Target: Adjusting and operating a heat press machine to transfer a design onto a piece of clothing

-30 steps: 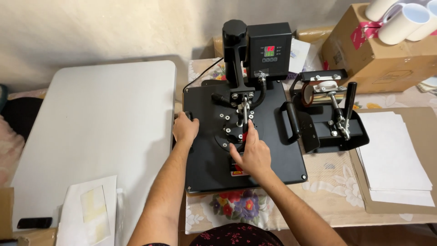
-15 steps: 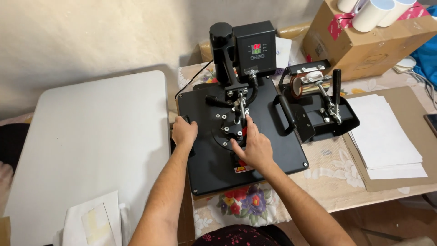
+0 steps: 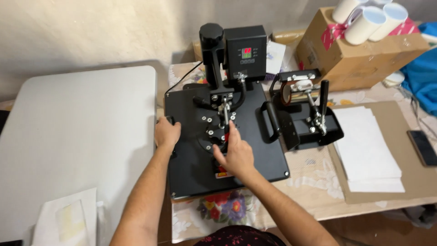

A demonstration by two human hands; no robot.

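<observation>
I am leaning over the black heat press (image 3: 236, 150), which is sitting on the counter (image 3: 318, 200) under a flowered cloth (image 3: 218, 209). My left hand (image 3: 166, 133) is resting on the left edge of the flat upper plate, its fingers curled over the rim and a small knob there, seemingly bracing the plate so it does not swing. My right hand (image 3: 236, 155) is lying on the middle of the plate, its fingers (image 3: 233, 132) reaching up to the metal lever linkage (image 3: 224, 119) at the centre; they are touching the red-tipped part, but I cannot tell whether they are closed around it or only pressing. The control box (image 3: 246, 51) with its lit display is standing at the back beside the upright post (image 3: 212, 54), out of my reach path.

Just right of the press, a mug press attachment (image 3: 305, 114) is lying with its own handle upright, well apart from my hands. A stack of white sheets (image 3: 368, 150) is lying on a brown board further right, near a dark phone (image 3: 423, 148). A cardboard box (image 3: 359, 57) at the back is carrying white mugs (image 3: 368, 20). To my left, a white folding table (image 3: 77, 136) is standing alongside, holding a printed sheet (image 3: 68, 221) at its near corner.
</observation>
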